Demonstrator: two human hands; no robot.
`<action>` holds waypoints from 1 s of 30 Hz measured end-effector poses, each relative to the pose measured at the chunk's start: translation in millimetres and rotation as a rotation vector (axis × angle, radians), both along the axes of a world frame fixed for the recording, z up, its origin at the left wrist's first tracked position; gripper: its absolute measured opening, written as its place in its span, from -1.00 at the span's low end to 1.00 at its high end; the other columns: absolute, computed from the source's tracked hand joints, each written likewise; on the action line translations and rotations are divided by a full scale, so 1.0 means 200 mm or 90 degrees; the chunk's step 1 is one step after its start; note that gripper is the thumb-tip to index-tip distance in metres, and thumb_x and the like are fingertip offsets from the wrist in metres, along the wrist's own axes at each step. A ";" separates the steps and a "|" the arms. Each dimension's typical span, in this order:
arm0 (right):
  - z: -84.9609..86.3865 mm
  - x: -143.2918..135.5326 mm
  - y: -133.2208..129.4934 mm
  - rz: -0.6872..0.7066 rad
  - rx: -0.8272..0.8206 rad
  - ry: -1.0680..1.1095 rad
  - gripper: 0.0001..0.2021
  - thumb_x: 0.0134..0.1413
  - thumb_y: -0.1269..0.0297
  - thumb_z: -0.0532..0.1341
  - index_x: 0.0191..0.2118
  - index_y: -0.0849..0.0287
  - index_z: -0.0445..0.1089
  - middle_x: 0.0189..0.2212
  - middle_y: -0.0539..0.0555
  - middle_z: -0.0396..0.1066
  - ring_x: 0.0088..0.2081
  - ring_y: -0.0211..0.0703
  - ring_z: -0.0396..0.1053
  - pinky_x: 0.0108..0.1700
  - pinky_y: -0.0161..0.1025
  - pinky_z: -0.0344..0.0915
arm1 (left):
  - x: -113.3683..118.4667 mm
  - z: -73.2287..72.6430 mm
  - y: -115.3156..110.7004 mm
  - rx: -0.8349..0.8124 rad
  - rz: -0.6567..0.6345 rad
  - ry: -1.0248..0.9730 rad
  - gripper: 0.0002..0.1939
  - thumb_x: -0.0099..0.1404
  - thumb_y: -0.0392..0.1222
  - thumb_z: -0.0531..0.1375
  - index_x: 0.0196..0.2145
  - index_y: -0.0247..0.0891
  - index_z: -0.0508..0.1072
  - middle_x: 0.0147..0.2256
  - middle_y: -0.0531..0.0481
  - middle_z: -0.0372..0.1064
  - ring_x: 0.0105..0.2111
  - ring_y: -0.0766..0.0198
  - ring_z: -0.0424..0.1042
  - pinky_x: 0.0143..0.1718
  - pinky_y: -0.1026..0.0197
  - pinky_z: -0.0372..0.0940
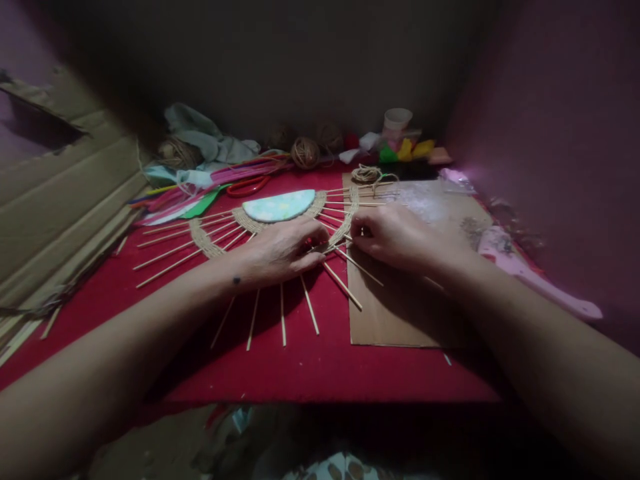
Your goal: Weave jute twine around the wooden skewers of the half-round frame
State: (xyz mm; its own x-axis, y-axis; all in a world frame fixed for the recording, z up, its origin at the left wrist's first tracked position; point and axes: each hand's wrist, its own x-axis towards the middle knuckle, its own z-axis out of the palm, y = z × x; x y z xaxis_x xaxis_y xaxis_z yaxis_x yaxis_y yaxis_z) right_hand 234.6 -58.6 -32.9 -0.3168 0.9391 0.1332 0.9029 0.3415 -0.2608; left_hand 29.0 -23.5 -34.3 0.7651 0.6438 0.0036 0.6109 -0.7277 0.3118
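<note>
A half-round piece with a pale blue patterned centre lies on the red table, with thin wooden sticks fanning out from it. Twine is woven round the centre, and an outer twine band crosses the sticks at the left and right. My left hand rests over the sticks, its thumb and finger pinched at the lower end of the right band. Just beside it my right hand has its fingers closed at the band's outer edge; what they grip is too small to make out.
Cardboard lies under the right-hand sticks. Twine balls, a twine coil, red-handled scissors, cloth and a cup stand along the back. A pink tool lies at right, cardboard sheets at left.
</note>
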 end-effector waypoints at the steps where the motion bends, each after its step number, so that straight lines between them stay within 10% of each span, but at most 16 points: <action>1: -0.01 0.00 0.00 -0.005 -0.001 0.001 -0.87 0.02 0.44 0.14 -0.41 0.15 0.43 -0.42 0.09 0.44 -0.39 -0.20 0.28 -0.34 -0.27 0.12 | 0.00 0.00 0.00 -0.001 0.012 -0.009 -0.79 0.29 -0.14 0.11 -0.17 -0.27 0.40 -0.21 -0.08 0.39 -0.26 0.25 0.35 -0.22 0.20 0.23; 10: -0.02 -0.01 0.00 0.023 0.000 -0.006 -0.83 -0.02 0.44 0.15 -0.38 0.13 0.49 -0.50 0.05 0.43 -0.48 -0.24 0.25 -0.42 -0.28 0.06 | 0.07 -0.03 0.01 0.149 -0.049 -0.090 -0.86 0.27 -0.17 0.17 -0.24 -0.24 0.47 -0.25 -0.08 0.36 -0.24 0.22 0.32 -0.24 0.20 0.22; 24: 0.04 0.04 0.01 0.047 -0.046 -0.006 -0.83 -0.10 0.49 0.17 -0.46 0.12 0.48 -0.55 0.02 0.41 -0.52 -0.27 0.24 -0.47 -0.29 0.05 | 0.13 -0.06 0.08 0.039 -0.079 -0.044 -0.92 0.19 -0.31 0.23 -0.33 -0.26 0.52 -0.32 0.01 0.40 -0.30 0.30 0.36 -0.26 0.24 0.24; 30: 0.16 0.08 -0.02 0.143 -0.238 0.025 -0.87 -0.03 0.42 0.19 -0.44 0.16 0.51 -0.58 -0.04 0.41 -0.52 -0.30 0.28 -0.47 -0.34 0.11 | 0.13 -0.04 0.11 0.011 -0.075 -0.025 -0.96 0.17 -0.27 0.25 -0.37 -0.25 0.51 -0.37 0.04 0.39 -0.35 0.32 0.33 -0.29 0.25 0.21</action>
